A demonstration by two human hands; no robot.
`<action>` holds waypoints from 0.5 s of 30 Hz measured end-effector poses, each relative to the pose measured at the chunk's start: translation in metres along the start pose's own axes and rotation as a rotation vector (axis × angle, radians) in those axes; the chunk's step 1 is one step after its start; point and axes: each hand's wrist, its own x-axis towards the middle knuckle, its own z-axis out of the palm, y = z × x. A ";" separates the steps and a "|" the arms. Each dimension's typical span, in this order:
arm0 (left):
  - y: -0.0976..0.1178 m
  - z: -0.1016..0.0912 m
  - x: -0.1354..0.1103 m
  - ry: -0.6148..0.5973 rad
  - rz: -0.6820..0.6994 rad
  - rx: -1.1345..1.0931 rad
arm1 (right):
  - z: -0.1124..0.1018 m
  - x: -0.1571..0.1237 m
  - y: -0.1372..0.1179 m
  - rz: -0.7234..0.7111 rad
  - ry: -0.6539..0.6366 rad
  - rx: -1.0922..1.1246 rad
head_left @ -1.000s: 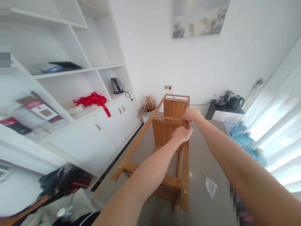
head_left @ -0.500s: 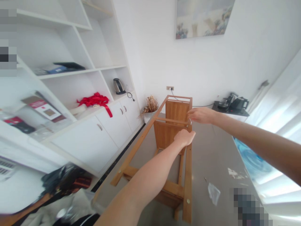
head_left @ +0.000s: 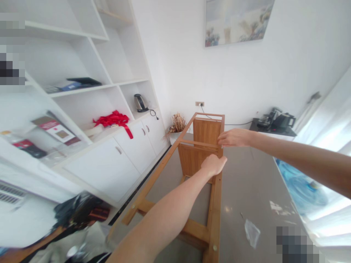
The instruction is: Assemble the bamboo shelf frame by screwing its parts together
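Observation:
A wooden shelf frame (head_left: 170, 159) with slatted panels lies lengthwise on the grey table (head_left: 238, 175). My left hand (head_left: 213, 165) is closed round its right-hand rail, about halfway along. Just beyond it, my right hand (head_left: 231, 138) pinches at the same rail, fingertips together. Between those fingers shows a speck of thin silvery metal, which looks like a hex key (head_left: 222, 147); most of it is hidden. Round pale fittings are visible near the rails' near ends.
A clear plastic bag (head_left: 251, 233) and a small metal piece (head_left: 241, 215) lie right of the frame. A dried plant (head_left: 177, 123) stands beyond the table. White cabinets (head_left: 109, 164) line the left side; a black kettle (head_left: 285, 119) stands at the back right.
My view has shifted slightly. The right hand's fingers have turned a little lower at the rail, and less of the silvery metal shows. The left hand keeps its grip.

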 end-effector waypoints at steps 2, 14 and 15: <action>0.000 0.001 0.001 0.001 0.003 -0.009 | 0.000 0.001 0.003 -0.057 -0.002 -0.005; 0.000 0.002 0.002 0.016 0.000 -0.018 | 0.003 -0.006 -0.017 0.201 -0.078 -0.075; 0.000 0.002 0.002 0.017 0.001 -0.020 | 0.003 -0.006 -0.023 0.296 -0.101 -0.067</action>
